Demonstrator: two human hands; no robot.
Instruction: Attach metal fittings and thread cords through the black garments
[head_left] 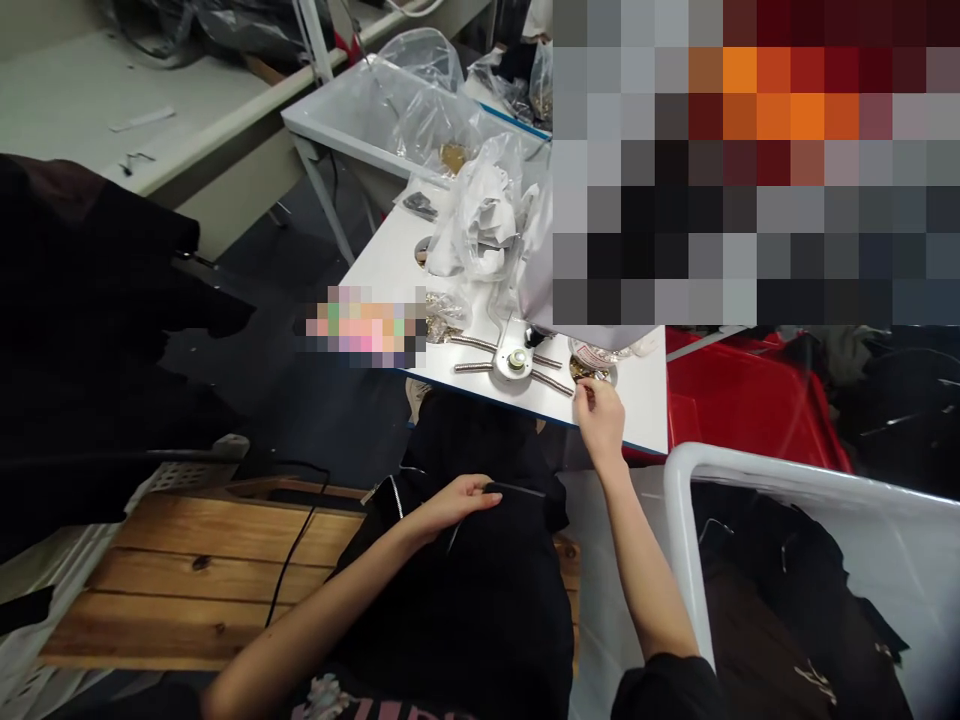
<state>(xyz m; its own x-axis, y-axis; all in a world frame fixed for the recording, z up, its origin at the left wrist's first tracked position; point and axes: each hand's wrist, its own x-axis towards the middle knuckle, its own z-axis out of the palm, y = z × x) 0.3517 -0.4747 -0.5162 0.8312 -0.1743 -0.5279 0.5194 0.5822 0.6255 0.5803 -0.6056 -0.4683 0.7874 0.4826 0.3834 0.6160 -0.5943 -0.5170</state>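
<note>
A black garment [480, 580] lies across my lap. My left hand [459, 498] rests on it with the fingers closed on a fold near a silver zipper [393, 497]. My right hand [600, 415] reaches to the front edge of the white table [390, 260]. Its fingers are pinched together beside a small dish of brass-coloured bits [589, 368]; what they hold is too small to name. A small metal press tool [516, 360] with ribbed rods sticking out stands just left of that hand.
Clear plastic bags [480, 210] with small parts crowd the table's back. A red bin [750, 400] and a white tub [825, 560] of dark clothes stand at my right. A wooden pallet [202, 570] with a black cable lies at the lower left. Dark fabric is heaped at left.
</note>
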